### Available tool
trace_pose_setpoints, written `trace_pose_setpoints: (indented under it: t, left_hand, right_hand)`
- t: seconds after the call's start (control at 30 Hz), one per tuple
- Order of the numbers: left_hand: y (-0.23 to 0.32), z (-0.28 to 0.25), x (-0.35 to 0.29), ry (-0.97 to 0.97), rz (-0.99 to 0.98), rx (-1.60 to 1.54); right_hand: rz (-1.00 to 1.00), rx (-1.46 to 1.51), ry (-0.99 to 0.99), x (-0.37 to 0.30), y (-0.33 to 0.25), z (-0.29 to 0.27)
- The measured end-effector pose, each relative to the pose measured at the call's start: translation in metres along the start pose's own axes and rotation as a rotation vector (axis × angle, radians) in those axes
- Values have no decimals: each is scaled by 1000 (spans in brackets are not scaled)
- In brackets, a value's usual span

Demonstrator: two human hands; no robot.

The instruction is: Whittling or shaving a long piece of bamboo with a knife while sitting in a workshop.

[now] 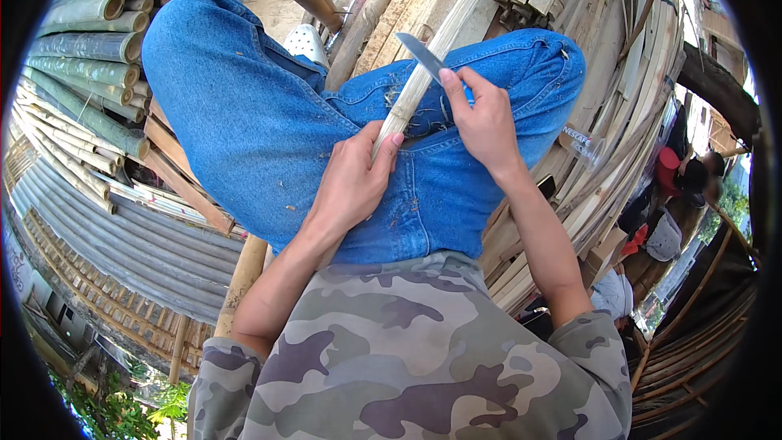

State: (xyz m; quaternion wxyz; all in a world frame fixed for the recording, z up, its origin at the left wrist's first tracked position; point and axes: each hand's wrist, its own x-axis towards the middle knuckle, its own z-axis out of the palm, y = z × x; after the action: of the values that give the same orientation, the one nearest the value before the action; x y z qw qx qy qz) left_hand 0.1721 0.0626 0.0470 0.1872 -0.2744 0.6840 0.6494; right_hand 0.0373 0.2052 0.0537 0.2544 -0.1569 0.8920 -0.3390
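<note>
Knife [421, 55] handle hidden in right hand [482, 114]; only blade shows, laid across bamboo strip [414, 96]. Strip's far end hard to separate from stacked bamboo near top edge; near end covered by left hand [352, 178]. Strip: pale straw, narrow, fibrous, slanting over jeans [224, 106]. 2 hands apart: left clamped round strip, right closed on knife.

Left hand [352, 178], right hand [486, 118] showing, making two. One knife [419, 53], one strip [407, 106] being held. One shoe [307, 43] peeking out. One pair of jeans [236, 126], one shirt [407, 350] being worn. Poles [88, 71] lying left, over ten; slats [603, 53] lying right, too many to count.
</note>
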Motion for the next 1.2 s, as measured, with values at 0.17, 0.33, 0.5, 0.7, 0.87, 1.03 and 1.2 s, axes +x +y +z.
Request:
trace_pose_setpoints:
  t: [0.17,0.33,0.5,0.7,0.87,1.03,1.2]
  left_hand:
    - [1,-2,-1,-16,9,3]
    - [-1,0,-1,-32,-24,-40]
    - [3,-4,0,-34,-25,-35]
    - [-1,-5,-1,-93,-71,-143]
    - [9,-13,0,-170,-198,-366]
    - [10,-16,0,-245,-294,-488]
    - [11,-19,2,-235,-321,-561]
  right_hand:
    - [-130,41,-35,-21,1,16]
    - [-89,34,-30,-26,2,21]
    - [68,-24,35,7,-4,-7]
    - [38,-26,79,18,6,-11]
    - [-79,9,2,-23,-3,19]
    - [-169,53,48,-37,0,31]
    - [161,85,92,-5,-3,3]
